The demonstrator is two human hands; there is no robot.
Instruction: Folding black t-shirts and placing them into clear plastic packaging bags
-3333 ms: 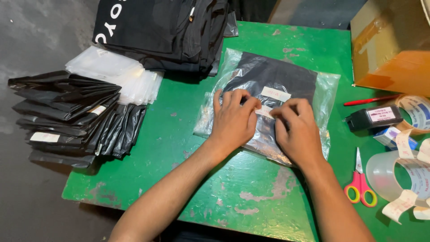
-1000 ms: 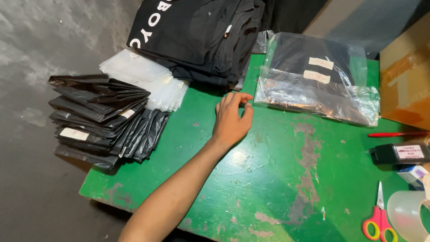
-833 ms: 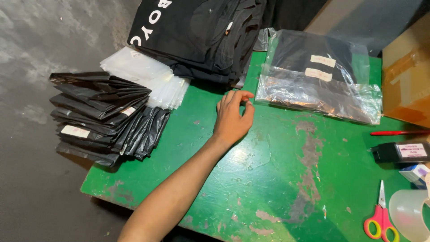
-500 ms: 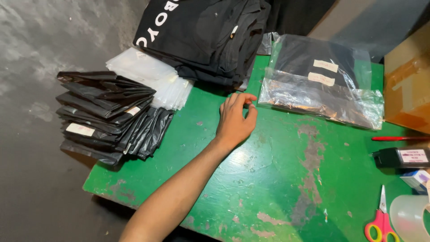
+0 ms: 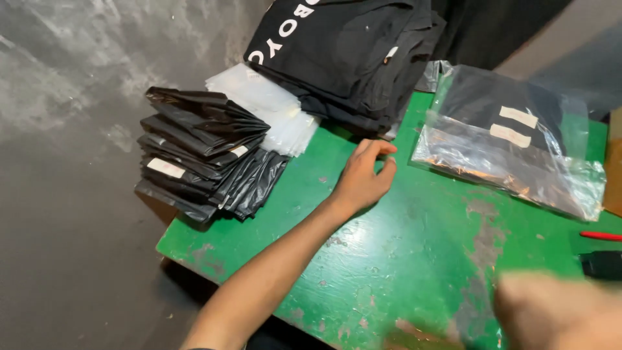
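My left hand [image 5: 364, 176] rests on the green table [image 5: 402, 259], fingers curled loosely and holding nothing, just in front of a stack of folded black shirts [image 5: 350, 52]. My right hand [image 5: 557, 314] comes in blurred at the bottom right corner, and I cannot make out its fingers. A black garment sealed in a clear plastic bag [image 5: 512, 139] with two white tape strips lies at the table's far right, apart from both hands.
A pile of clear plastic bags [image 5: 265, 107] lies at the table's far left, next to a stack of black bagged parcels [image 5: 204, 152] overhanging the left edge. A red pen [image 5: 601, 236] and a black object [image 5: 602, 264] sit at the right edge. Grey concrete floor lies to the left.
The view has shifted left and closer. My left hand has stayed on the table near the shirts. My blurred right hand has come into view at the bottom right.
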